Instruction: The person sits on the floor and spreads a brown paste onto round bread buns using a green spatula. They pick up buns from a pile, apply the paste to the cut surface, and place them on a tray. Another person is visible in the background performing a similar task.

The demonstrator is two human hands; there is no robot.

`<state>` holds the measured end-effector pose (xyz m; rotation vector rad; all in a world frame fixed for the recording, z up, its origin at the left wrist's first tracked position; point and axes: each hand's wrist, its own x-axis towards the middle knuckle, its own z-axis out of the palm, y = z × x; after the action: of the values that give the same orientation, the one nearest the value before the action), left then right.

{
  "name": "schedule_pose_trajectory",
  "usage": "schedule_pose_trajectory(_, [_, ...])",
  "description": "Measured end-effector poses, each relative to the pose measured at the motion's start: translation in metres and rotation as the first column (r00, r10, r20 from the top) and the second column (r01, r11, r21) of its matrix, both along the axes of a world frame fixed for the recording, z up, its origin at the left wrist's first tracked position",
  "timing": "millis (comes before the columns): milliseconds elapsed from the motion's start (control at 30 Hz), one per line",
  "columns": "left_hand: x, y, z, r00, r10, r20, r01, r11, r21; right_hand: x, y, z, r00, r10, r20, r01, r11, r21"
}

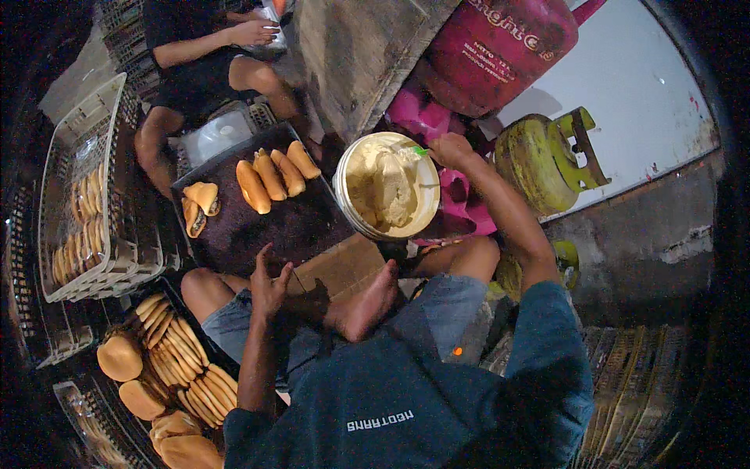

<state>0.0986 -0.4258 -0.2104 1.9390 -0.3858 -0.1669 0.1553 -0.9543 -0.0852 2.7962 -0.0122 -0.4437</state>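
A white plastic bucket [344, 205] stands before me, holding a thick pale cream-like filling [391, 190]. At its far right rim my right hand [451, 151] grips a tool with a green part [420, 151]; the tool's other end is hard to make out. My left hand [269, 288] is raised above my lap, fingers apart, with nothing in it. Just beyond it lies a dark baking tray [252, 234]. Several long golden buns [253, 186] sit in a row on this tray. To their left are smaller bread pieces [202, 199] with a dark filling showing.
Another person [193, 64] sits across the tray. Plastic crates [111, 234] with packed bread stand at left, above a tray of flat breads [176, 346] and round buns [120, 356]. A pink gas cylinder [504, 53] and a green one [533, 164] stand at right. Cardboard [340, 267] lies by my foot.
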Motion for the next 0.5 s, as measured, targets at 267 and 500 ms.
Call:
schedule_pose_trajectory(267, [-0.001,0.001,0.004,1.0,0.006,0.02,-0.008,0.996,0.09,0.051,0.001,-0.044,0.894,0.406,0.188,-0.382,0.912,-0.15])
schedule_pose_trajectory(500, [-0.001,-0.003,0.01,0.998,0.015,-0.061,-0.012,0.999,0.044,-0.015,-0.033,-0.077,0.998,-0.017,0.053,0.02,0.998,-0.067])
